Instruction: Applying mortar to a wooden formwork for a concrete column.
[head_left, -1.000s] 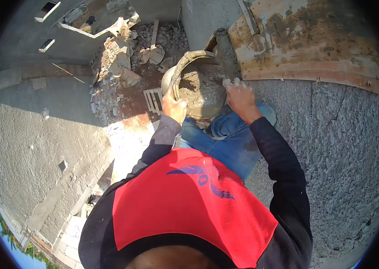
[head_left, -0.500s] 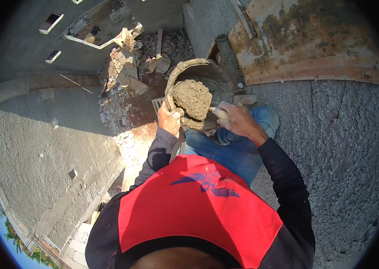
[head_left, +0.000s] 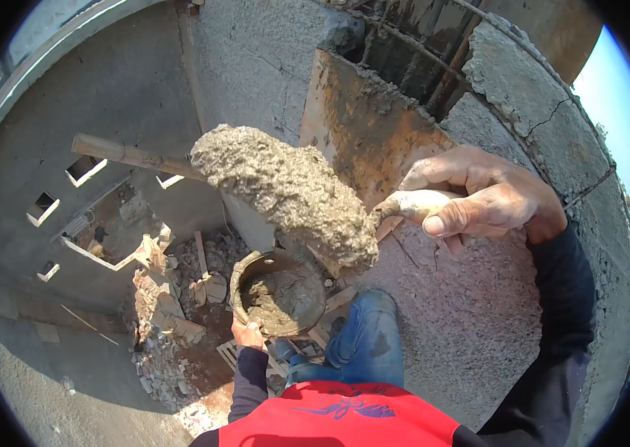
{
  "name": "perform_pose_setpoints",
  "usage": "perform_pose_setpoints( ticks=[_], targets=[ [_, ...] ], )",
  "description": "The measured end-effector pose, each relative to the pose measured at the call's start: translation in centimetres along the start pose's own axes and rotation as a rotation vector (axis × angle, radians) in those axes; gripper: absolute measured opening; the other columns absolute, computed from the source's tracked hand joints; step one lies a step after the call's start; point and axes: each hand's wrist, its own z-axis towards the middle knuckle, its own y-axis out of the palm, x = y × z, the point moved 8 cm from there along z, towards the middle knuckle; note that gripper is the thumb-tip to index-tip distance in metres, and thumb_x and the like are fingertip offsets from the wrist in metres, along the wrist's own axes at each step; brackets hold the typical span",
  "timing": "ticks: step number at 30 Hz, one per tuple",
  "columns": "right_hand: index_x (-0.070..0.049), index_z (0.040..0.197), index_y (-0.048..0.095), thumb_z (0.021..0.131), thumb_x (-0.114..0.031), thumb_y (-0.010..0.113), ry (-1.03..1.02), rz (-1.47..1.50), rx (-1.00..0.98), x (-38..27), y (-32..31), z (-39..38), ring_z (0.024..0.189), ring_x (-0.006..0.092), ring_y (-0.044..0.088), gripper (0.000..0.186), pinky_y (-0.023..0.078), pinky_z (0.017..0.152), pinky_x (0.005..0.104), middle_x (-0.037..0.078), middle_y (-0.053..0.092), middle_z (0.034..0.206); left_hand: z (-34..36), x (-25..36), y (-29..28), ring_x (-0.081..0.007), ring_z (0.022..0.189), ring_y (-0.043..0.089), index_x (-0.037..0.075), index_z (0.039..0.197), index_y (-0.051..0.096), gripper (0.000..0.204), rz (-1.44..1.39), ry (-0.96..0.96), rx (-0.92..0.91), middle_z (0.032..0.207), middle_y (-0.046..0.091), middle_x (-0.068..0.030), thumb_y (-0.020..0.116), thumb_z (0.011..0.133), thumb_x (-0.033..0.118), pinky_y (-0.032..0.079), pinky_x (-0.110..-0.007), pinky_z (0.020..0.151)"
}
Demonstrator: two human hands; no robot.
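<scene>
Raised in front of me, my right hand (head_left: 483, 195) is closed round the pale handle of a trowel. A thick, lumpy load of wet grey mortar (head_left: 285, 190) covers the blade, so the metal itself is hidden. Lower down, my left hand (head_left: 249, 333) grips the rim of a round, mortar-crusted bucket (head_left: 236, 287). More wet mortar (head_left: 281, 298) lies inside it. The bucket hangs or rests just beyond my knees; its support is hidden.
A mortar-stained wooden board (head_left: 360, 112) leans at the wall ahead, below an opening with steel rebar (head_left: 449, 63). Rough grey wall (head_left: 464, 305) stands close on my right. Broken rubble (head_left: 173, 335) and wood scraps lie below left. A pole (head_left: 121, 155) shows behind the mortar.
My right hand has lifted the loaded trowel out of the bucket, up and to the right. My left hand still holds the rim. The view has tilted upward, showing the wall top and rebar.
</scene>
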Motion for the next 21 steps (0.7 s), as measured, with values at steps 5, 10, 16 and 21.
perform_pose_setpoints(
  ticks=[5, 10, 16, 21],
  targets=[
    [0.002, 0.096, 0.060, 0.088, -0.036, 0.058, 0.192, -0.046, 0.242, -1.0, -10.7, -1.1, 0.048, 0.0131, 0.061, 0.039, 0.051, 0.042, 0.0200, 0.007, 0.057, 0.061, -0.8, 1.0, 2.5, -0.0235, 0.093, 0.063, 0.001, 0.125, 0.045, 0.062, -0.064, -0.055, -0.047, 0.111, 0.057, -0.0116, 0.039, 0.065, -0.015, 0.054, -0.034, 0.080],
    [-0.001, 0.100, 0.060, 0.093, -0.044, 0.046, 0.035, -0.529, 0.624, -3.6, -14.3, -2.7, 0.040, 0.0093, 0.057, 0.046, 0.045, 0.032, 0.0216, 0.007, 0.057, 0.059, -1.2, -0.7, 0.6, -0.0219, 0.090, 0.063, 0.000, 0.123, 0.047, 0.059, 0.021, -0.111, -0.035, 0.105, 0.059, -0.0102, 0.043, 0.065, -0.013, 0.054, -0.034, 0.078],
    [-0.006, 0.107, 0.062, 0.091, -0.040, 0.050, -0.184, -0.840, 0.426, 2.6, -1.8, 2.6, 0.061, 0.0224, 0.063, 0.039, 0.046, 0.052, 0.0415, 0.011, 0.062, 0.074, -3.4, 0.7, 1.5, -0.0175, 0.089, 0.061, 0.001, 0.122, 0.051, 0.059, 0.095, -0.143, 0.028, 0.104, 0.061, -0.0080, 0.047, 0.065, -0.013, 0.051, -0.027, 0.074],
    [-0.007, 0.091, 0.064, 0.082, -0.024, 0.058, -0.016, -1.195, 0.163, 17.4, 12.5, 5.1, 0.070, 0.0282, 0.064, 0.021, 0.050, 0.060, 0.0409, 0.012, 0.063, 0.078, -4.0, 3.1, 2.8, -0.0176, 0.089, 0.060, -0.002, 0.124, 0.050, 0.054, 0.510, 0.076, -0.045, 0.101, 0.063, -0.0104, 0.051, 0.070, -0.004, 0.048, -0.028, 0.077]
  ],
)
